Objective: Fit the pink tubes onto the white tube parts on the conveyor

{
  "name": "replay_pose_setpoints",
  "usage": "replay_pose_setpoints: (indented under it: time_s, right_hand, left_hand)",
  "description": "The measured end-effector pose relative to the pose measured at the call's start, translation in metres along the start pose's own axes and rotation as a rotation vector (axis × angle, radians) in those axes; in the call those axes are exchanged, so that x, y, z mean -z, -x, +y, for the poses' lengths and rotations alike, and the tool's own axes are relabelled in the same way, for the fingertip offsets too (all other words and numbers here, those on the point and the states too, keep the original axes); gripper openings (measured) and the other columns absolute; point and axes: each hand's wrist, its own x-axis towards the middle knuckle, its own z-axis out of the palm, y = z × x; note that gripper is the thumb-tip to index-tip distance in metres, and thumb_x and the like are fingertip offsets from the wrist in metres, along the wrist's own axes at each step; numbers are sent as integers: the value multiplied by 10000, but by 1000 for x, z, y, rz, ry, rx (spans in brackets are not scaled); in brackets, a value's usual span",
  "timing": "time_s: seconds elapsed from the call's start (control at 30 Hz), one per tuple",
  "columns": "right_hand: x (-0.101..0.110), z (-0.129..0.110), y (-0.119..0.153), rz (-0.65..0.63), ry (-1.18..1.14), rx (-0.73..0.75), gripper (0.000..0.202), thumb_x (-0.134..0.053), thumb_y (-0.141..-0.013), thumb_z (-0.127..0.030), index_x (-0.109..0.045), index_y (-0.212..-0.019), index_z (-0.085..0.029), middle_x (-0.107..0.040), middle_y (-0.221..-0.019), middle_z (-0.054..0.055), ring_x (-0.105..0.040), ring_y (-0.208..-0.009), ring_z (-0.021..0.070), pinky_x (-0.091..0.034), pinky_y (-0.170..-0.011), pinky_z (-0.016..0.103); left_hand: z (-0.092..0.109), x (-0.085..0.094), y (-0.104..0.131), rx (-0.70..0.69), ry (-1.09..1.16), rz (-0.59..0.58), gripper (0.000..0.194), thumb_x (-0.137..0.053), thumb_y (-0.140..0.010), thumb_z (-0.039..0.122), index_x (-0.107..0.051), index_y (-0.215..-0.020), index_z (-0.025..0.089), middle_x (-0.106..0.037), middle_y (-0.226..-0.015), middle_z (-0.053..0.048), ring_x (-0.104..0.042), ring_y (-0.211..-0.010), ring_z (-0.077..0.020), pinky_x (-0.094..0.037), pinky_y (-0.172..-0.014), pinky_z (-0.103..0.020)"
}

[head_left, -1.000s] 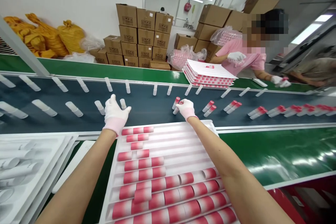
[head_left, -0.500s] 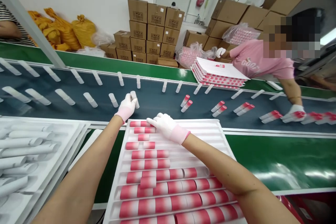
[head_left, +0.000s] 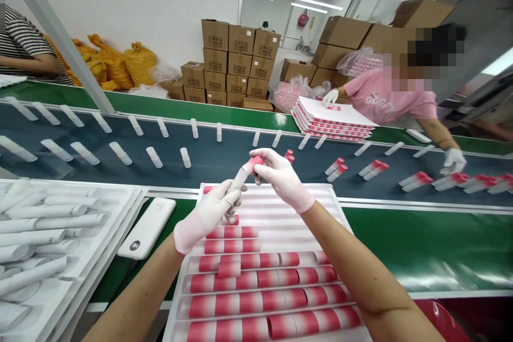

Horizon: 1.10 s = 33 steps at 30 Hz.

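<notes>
Over the far edge of a white tray (head_left: 308, 191), my left hand (head_left: 212, 208) is closed round a slim white tube (head_left: 239, 178), held tilted. The fingers of my right hand (head_left: 284, 177) pinch a short red-to-white sleeve (head_left: 254, 163) at the tube's upper end. The sleeve and tube meet there; how far one sits on the other is hard to tell. Both hands wear white gloves with pink cuffs. Below them, rows of red-to-white sleeves (head_left: 250, 303) lie in the tray's grooves, with one loose sleeve (head_left: 230, 269) resting on top.
White tubes (head_left: 154, 157) stand along the dark belt (head_left: 224, 168); red-topped tubes (head_left: 335, 170) stand farther right. Stacked trays of white tubes (head_left: 52, 224) lie at left, beside a white power bank (head_left: 148, 227). Across the belt, a co-worker in pink (head_left: 395, 96) stands by stacked trays (head_left: 332, 117).
My left hand has lifted a tube from the belt and brought it right, over the tray. My right hand has raised a sleeve from the tray to the tube's end.
</notes>
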Motion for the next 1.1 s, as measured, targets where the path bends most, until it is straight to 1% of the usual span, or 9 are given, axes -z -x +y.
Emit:
replay_pose_setpoints:
  time_s: [0.2, 0.47, 0.57, 0.63, 0.73, 0.87, 0.97, 1.03, 1.1]
  right_hand:
    - [7, -19, 11, -198, 63, -38, 353, -779, -808, -268, -691, -1132, -159, -702, -1038, 54, -578, -636, 78, -532, -580, 236]
    - [-12, 4, 17, -7, 67, -206, 343, -792, -733, -331, -694, -1002, -142, -680, -720, 6, -589, -513, 113, -504, -467, 248]
    - [9, 22, -9, 153, 399, -212, 332, -732, -779, -364, -682, -1022, -143, -714, -798, 37, -600, -534, 125, -526, -502, 269]
    - [32, 37, -36, 330, 660, -187, 280, -653, -830, -332, -673, -1043, -150, -722, -857, 44, -619, -613, 139, -543, -584, 281]
    - [66, 59, -75, 445, 859, -206, 140, -610, -835, -232, -682, -928, -155, -709, -844, 44, -635, -790, 180, -536, -763, 308]
    - [84, 77, -93, 418, 1032, -277, 166, -676, -798, -170, -708, -957, -135, -702, -901, 77, -653, -904, 222, -499, -869, 336]
    - [69, 74, -77, 405, 1127, -257, 406, -712, -836, -248, -660, -1221, -128, -668, -1132, 144, -633, -1062, 280, -476, -935, 382]
    - [48, 68, -57, 258, 1194, -142, 426, -671, -898, -282, -620, -1307, -172, -643, -1209, 138, -607, -1120, 277, -455, -972, 383]
    - [21, 64, -34, -62, 1239, 8, 335, -600, -963, -293, -630, -1289, -223, -662, -1165, 96, -612, -1076, 243, -464, -929, 348]
  left_hand:
    - [15, -2, 6, 76, -284, 40, 326, -577, -899, 543, -546, -876, 219, -437, -646, 43, -395, -502, -111, -307, -422, -224]
    - [-1, -18, -14, -99, -498, 127, 247, -534, -916, 469, -594, -898, 231, -644, -878, -47, -643, -812, -245, -507, -732, -367]
    - [-13, 12, -45, -208, -618, 274, 471, -745, -757, 327, -592, -1181, 193, -601, -1256, -135, -600, -1177, -327, -482, -1022, -446]
    - [-20, 45, -69, -264, -702, 556, 771, -803, -696, 263, -491, -1392, 151, -430, -1482, -190, -410, -1413, -367, -328, -1201, -466]
    - [-29, 93, -102, -109, -701, 895, 822, -732, -807, 307, -366, -1517, 114, -343, -1546, -224, -352, -1458, -385, -287, -1228, -491]
    - [-45, 122, -137, 112, -667, 841, 780, -711, -822, 286, -378, -1506, 116, -399, -1518, -238, -437, -1399, -404, -362, -1170, -504]
    - [-57, 123, -152, 139, -647, 741, 469, -656, -844, 234, -569, -1293, 129, -587, -1338, -203, -570, -1267, -358, -427, -1106, -459]
    - [-62, 122, -154, 141, -632, 687, 273, -628, -850, 213, -634, -1117, 158, -661, -1209, -167, -626, -1171, -335, -459, -1056, -441]
    - [-63, 121, -148, 130, -613, 667, 181, -616, -858, 232, -638, -1031, 183, -688, -1138, -148, -643, -1121, -333, -473, -1022, -445]
